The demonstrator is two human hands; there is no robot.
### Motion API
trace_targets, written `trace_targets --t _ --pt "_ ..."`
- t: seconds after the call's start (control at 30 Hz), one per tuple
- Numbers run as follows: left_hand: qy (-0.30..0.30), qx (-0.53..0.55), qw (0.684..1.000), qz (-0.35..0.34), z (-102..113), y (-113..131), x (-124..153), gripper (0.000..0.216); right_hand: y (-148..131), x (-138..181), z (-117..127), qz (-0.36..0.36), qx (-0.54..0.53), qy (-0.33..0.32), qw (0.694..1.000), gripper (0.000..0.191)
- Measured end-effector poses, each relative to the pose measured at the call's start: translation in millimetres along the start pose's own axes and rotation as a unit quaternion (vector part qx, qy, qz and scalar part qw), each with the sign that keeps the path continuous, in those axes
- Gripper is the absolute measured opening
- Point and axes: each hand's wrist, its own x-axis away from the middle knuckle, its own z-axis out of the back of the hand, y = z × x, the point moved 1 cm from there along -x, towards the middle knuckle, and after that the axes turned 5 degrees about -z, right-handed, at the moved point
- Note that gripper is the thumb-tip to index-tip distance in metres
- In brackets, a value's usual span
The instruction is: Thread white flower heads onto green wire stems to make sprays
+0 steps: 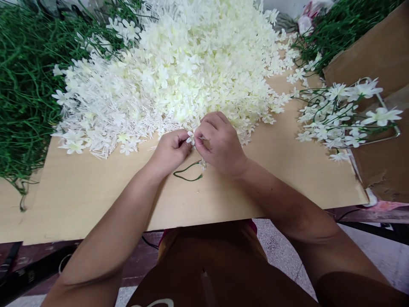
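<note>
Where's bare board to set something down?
Bare tabletop: left, between left arm, blossom pile and green stems; right, between right arm, pile and white sprays; a front strip between the arms, below the loose stem. Crowded: the back, under the pile, and where left hand and right hand meet at a small flower.

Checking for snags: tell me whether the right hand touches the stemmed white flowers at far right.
Apart: the head view shows bare tabletop between the right hand and the stemmed white flowers.
</note>
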Motion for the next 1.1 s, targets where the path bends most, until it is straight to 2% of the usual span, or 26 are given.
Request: trace_targets --t 0.1,0.23,0.47,0.6,0.77,0.93,1.1 --pt "0.009 -0.014 1.000 -0.004 -0.1 -1.1 -0.4 0.019 -1.1 0.5 0.9 -0.026 -0.046 -0.002 0.999 0.015" --pt "0.062 -0.012 0.998 0.013 0.1 0.2 -1.0 0.018 -1.3 0.1 3.5 -0.055 -0.087 -0.025 0.994 0.013" --pt "0.137 -0.003 0.991 0.008 -1.6 -2.4 -2.2 0.006 0.6 -2.1 6.4 -0.065 -0.098 -0.022 0.993 0.012" --pt "0.135 0.002 0.991 -0.007 -1.7 -3.5 -0.7 0.015 3.4 -1.8 5.3 -0.078 -0.068 -0.017 0.994 0.013" --pt "0.106 0.024 0.994 -0.020 -1.4 1.1 1.5 0.034 8.4 -0.7 3.0 -0.047 -0.008 0.004 0.999 0.014" --pt "0.119 0.018 0.993 0.006 -2.9 2.5 0.0 0.026 10.0 -0.1 -0.8 -0.029 0.032 0.004 0.999 0.016" --pt "0.128 0.025 0.991 0.013 -3.4 0.3 -1.5 0.026 8.8 -0.8 -2.4 -0.037 0.016 -0.003 0.999 0.016"
